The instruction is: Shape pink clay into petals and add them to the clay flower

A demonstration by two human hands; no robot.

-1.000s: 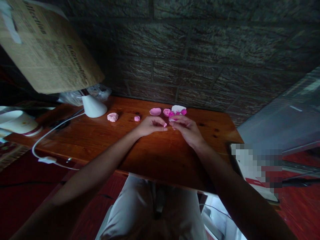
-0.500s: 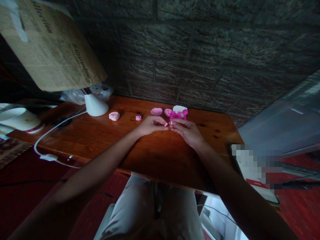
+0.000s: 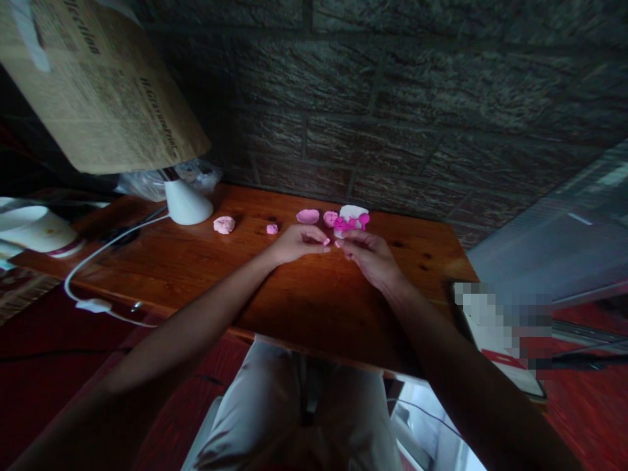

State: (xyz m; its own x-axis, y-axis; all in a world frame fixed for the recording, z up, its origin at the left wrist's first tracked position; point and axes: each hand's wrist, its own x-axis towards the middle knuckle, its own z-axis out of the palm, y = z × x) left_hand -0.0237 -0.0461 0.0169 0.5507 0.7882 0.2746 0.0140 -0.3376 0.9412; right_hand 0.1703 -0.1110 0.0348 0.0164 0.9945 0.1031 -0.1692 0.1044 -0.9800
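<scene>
My left hand point(image 3: 297, 244) is closed in a pinch on a small piece of pink clay point(image 3: 326, 241), held between thumb and fingertips. A short gap away, my right hand point(image 3: 373, 258) pinches another little pink clay piece point(image 3: 337, 244). Just behind the hands lie a pink oval clay piece point(image 3: 308, 216), a round pink clay piece point(image 3: 330, 219), a white piece point(image 3: 354, 211) and a bright magenta shape point(image 3: 364, 220), partly covered by my right hand. Farther left on the table are a small pink clay lump point(image 3: 272, 229) and a larger pale pink lump point(image 3: 224, 225).
A lamp with a white base point(image 3: 189, 204) and a printed paper shade point(image 3: 112, 98) stands at the table's left, its white cord point(image 3: 78, 268) hanging over the edge. A cup point(image 3: 36, 229) sits far left. The brick wall point(image 3: 314, 98) bounds the wooden table point(image 3: 314, 301) behind.
My right hand's fingers have shifted slightly around their pink piece, and the gap between the two pieces is a little changed. The left hand stays nearly still; the view has tilted slightly.
</scene>
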